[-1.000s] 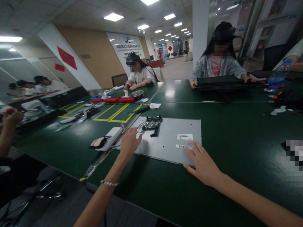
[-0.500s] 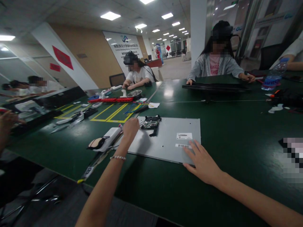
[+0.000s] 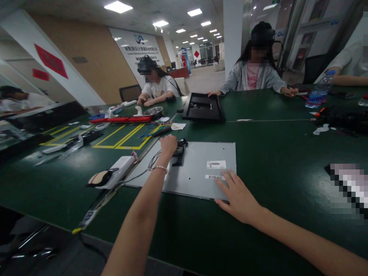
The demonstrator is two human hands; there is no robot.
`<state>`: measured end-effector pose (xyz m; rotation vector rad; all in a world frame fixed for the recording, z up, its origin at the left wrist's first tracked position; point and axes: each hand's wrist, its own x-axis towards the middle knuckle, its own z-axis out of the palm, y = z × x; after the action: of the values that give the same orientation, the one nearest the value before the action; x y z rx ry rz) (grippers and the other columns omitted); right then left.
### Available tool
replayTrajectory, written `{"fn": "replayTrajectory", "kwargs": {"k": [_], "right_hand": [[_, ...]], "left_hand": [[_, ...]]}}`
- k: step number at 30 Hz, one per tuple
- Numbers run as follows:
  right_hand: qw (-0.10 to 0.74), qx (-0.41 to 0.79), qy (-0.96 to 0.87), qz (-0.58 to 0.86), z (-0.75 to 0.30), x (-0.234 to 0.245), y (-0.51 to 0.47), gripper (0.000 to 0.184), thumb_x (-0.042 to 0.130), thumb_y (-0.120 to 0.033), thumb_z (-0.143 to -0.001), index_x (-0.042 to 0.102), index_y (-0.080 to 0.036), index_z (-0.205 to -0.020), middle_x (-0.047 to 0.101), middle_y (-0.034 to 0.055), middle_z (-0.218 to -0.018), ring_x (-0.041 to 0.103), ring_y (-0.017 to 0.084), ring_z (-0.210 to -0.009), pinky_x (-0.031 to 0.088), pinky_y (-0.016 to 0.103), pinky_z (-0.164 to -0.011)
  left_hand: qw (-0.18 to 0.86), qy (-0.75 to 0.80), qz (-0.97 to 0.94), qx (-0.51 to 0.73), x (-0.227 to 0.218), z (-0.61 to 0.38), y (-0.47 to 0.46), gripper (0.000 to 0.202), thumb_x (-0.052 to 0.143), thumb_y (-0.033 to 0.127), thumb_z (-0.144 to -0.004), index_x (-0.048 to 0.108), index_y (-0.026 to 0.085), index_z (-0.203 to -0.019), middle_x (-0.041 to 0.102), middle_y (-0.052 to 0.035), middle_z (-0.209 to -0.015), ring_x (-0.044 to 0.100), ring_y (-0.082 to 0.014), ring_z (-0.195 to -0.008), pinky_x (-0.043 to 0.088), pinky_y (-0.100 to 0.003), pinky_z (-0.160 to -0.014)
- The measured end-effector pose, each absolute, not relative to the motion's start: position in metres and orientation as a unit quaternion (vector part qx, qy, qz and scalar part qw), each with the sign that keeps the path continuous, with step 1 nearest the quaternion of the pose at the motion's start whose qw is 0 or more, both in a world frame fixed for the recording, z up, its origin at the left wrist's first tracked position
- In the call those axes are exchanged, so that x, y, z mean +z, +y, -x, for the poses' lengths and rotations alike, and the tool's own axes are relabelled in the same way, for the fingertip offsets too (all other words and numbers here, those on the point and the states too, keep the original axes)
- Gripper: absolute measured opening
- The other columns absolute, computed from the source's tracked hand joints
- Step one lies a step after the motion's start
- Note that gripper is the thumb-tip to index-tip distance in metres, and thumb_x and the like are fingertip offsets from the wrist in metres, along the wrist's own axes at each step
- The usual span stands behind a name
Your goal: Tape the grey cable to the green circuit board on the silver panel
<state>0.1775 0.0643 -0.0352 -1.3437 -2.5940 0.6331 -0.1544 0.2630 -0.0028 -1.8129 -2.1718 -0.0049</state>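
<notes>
A grey metal panel (image 3: 198, 170) with two white stickers lies flat on the green table (image 3: 276, 161). A small black circuit board (image 3: 179, 150) sits at its far left corner. My left hand (image 3: 168, 145) reaches across the panel to that board, fingers curled over its edge; whether it grips the board is hidden. A bead bracelet circles that wrist. My right hand (image 3: 238, 197) rests flat with fingers spread on the panel's near right corner, beside the barcode sticker (image 3: 215, 177).
A white box with a mouse (image 3: 110, 176) lies left of the panel, cables beside it. Yellow tape lines, red tools and a metal bowl (image 3: 152, 112) sit farther left. A black tray (image 3: 203, 108) lies beyond. Two people sit across; another person's arm and a bottle are at right.
My left hand has moved forward from the panel's left edge to the circuit board. The person opposite has set the black tray down flat. My right hand stays put.
</notes>
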Motion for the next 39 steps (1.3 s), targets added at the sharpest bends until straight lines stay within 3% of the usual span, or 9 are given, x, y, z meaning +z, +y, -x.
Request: {"fn": "replayTrajectory", "kwargs": {"k": [3, 6, 9, 15, 27, 34, 39], "right_hand": [[0.076, 0.212, -0.866, 0.447, -0.178, -0.033, 0.064, 0.071, 0.035, -0.062, -0.091, 0.031, -0.024, -0.15, 0.014, 0.0093, -0.16, 0.005, 0.032, -0.146, 0.013, 0.053, -0.116], [0.081, 0.206, -0.867, 0.446, -0.177, -0.033, 0.064, 0.07, 0.037, -0.061, -0.091, 0.034, -0.022, -0.149, 0.016, 0.0099, -0.16, 0.006, 0.033, -0.146, 0.013, 0.052, -0.116], [0.085, 0.201, -0.869, 0.445, -0.177, -0.034, 0.064, 0.07, 0.037, -0.061, -0.091, 0.035, -0.021, -0.148, 0.018, 0.0107, -0.16, 0.006, 0.033, -0.146, 0.014, 0.051, -0.116], [0.083, 0.206, -0.867, 0.446, -0.177, -0.035, 0.065, 0.071, 0.034, -0.064, -0.091, 0.033, -0.023, -0.149, 0.017, 0.0088, -0.16, 0.005, 0.033, -0.146, 0.014, 0.054, -0.115], [0.081, 0.208, -0.869, 0.443, -0.178, -0.035, 0.065, 0.071, 0.033, -0.063, -0.091, 0.031, -0.024, -0.15, 0.015, 0.0093, -0.16, 0.005, 0.033, -0.146, 0.014, 0.053, -0.116], [0.087, 0.202, -0.869, 0.443, -0.179, -0.036, 0.065, 0.071, 0.033, -0.064, -0.091, 0.034, -0.023, -0.149, 0.018, 0.0083, -0.16, 0.007, 0.033, -0.146, 0.014, 0.053, -0.116], [0.098, 0.191, -0.874, 0.435, -0.18, -0.041, 0.067, 0.07, 0.037, -0.062, -0.09, 0.035, -0.023, -0.148, 0.019, 0.0064, -0.16, 0.009, 0.034, -0.145, 0.015, 0.052, -0.117]], "left_hand": [[0.15, -0.758, 0.635, -0.01, -0.005, 0.161, 0.263, 0.041, 0.033, 0.021, -0.091, 0.069, 0.009, -0.106, 0.067, -0.0213, -0.11, 0.059, -0.0313, -0.109, 0.042, -0.044, -0.092], [0.119, -0.735, 0.667, -0.007, -0.007, 0.164, 0.265, 0.041, 0.033, 0.02, -0.092, 0.065, 0.019, -0.118, 0.064, -0.0119, -0.123, 0.057, -0.0241, -0.115, 0.041, -0.036, -0.096], [0.073, -0.713, 0.698, 0.014, -0.012, 0.165, 0.268, 0.039, 0.036, 0.023, -0.091, 0.065, 0.025, -0.118, 0.064, -0.006, -0.125, 0.058, -0.021, -0.115, 0.04, -0.032, -0.098], [0.02, -0.707, 0.707, 0.031, -0.02, 0.17, 0.276, 0.043, 0.032, 0.023, -0.094, 0.055, 0.023, -0.13, 0.056, -0.0104, -0.136, 0.05, -0.0241, -0.126, 0.027, -0.047, -0.109], [0.023, -0.734, 0.677, -0.04, -0.026, 0.176, 0.282, 0.047, 0.025, 0.02, -0.096, 0.042, 0.016, -0.14, 0.039, -0.009, -0.15, 0.035, -0.0169, -0.138, 0.03, -0.031, -0.109], [0.007, -0.767, 0.64, -0.044, -0.025, 0.182, 0.272, 0.05, 0.029, 0.018, -0.093, 0.04, 0.011, -0.141, 0.059, -0.0162, -0.131, 0.056, -0.0261, -0.12, 0.032, -0.041, -0.107], [-0.002, -0.766, 0.639, -0.066, -0.024, 0.178, 0.274, 0.052, 0.032, 0.015, -0.09, 0.041, 0.012, -0.141, 0.051, -0.0154, -0.14, 0.049, -0.0261, -0.128, 0.027, -0.043, -0.11]]}}
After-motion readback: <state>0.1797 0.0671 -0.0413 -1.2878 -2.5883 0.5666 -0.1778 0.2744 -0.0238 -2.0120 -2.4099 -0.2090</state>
